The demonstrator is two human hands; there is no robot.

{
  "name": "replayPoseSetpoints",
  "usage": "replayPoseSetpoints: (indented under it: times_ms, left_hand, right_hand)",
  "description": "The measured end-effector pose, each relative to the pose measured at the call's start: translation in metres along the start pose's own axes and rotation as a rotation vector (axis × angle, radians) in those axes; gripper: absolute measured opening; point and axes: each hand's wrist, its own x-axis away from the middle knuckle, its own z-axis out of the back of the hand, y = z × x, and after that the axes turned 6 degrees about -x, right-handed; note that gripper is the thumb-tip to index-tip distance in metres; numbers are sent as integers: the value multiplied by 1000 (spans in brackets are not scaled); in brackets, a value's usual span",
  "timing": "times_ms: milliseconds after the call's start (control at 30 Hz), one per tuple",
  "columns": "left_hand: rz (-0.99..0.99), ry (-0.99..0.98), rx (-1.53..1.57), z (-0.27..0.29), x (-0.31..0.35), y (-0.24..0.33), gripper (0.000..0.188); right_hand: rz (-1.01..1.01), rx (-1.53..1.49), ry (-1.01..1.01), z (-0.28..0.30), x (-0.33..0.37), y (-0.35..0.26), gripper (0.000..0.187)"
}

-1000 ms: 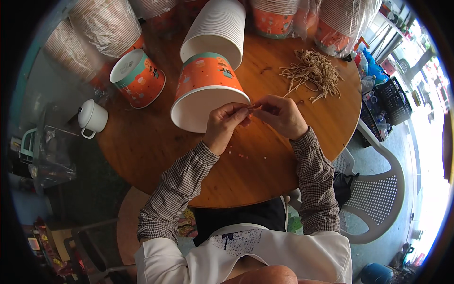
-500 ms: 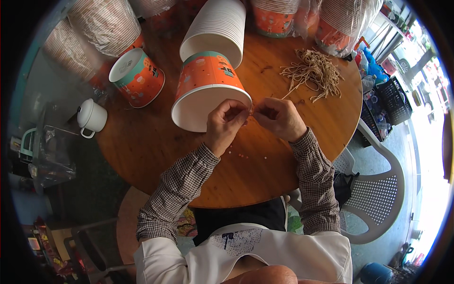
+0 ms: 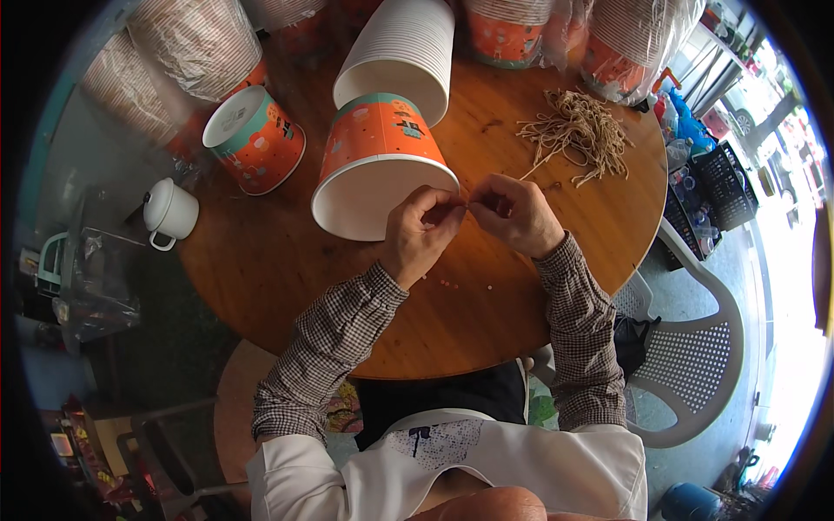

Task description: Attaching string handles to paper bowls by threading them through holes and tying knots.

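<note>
A large paper bucket (image 3: 386, 139), orange with a green band, lies tipped on the round wooden table with its white mouth toward me. My left hand (image 3: 423, 233) is at the right side of its rim, thumb and fingers pinched. Close against it, my right hand (image 3: 518, 215) also pinches, fingertips meeting those of the left. Whatever small thing is between them is hidden. A strand from a tangled heap of beige cord (image 3: 580, 135) runs toward the back of my right hand; its end is out of sight. Tiny orange and white round bits (image 3: 446, 282) lie on the table below.
Behind the bucket lies a stack of nested white buckets (image 3: 395, 56). Another orange bucket (image 3: 261, 148) stands upside down at left, near a white enamel pot (image 3: 171, 211). Plastic-wrapped bucket stacks (image 3: 195, 52) line the far edge. A white plastic chair (image 3: 695, 356) stands at right.
Both hands still meet near the rim, the left shifted slightly right and the fingertips drawn tighter. The bucket's mouth has shifted slightly left. An orange bit seen between the fingers is now mostly hidden.
</note>
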Motion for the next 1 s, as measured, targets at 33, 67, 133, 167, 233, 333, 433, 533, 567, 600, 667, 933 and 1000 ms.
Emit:
replayPoseSetpoints:
  times_ms: [33,67,133,167,233,333,433,533,567,600,667,933,1000]
  left_hand:
    - [-9,4,1,0,0,-1,11]
    - [24,13,-20,1,-1,-1,11]
    - [47,-21,67,3,0,-1,10]
    - [175,-32,94,3,0,-1,9]
    - [145,-69,202,4,-1,0,10]
    - [237,-142,330,7,-3,3,11]
    - [347,-255,432,16,-7,4,11]
    - [472,-272,625,19,-8,3,11]
    - [588,-200,744,19,-8,2,12]
    - [547,-232,773,19,-7,1,12]
    - [593,-206,850,19,-7,-1,14]
    - [496,-254,816,19,-8,-5,16]
    - [483,-261,799,18,-8,-5,16]
  right_hand:
    - [26,-2,-36,0,0,0,10]
    - [6,11,-13,-1,0,1,10]
    - [71,12,-49,-4,0,2,12]
    - [50,22,-23,-5,-1,2,12]
    - [90,85,-36,-7,-2,3,13]
    - [94,113,-18,-6,-2,3,13]
    - [146,148,1,-7,-3,3,12]
    - [117,10,3,-8,-2,5,12]
    - [91,28,31,-8,-3,6,12]
    - [66,0,31,-7,-2,7,12]
    - [38,-29,30,-5,-2,8,13]
    - [156,0,5,2,0,2,18]
    - [113,23,21,1,-1,1,16]
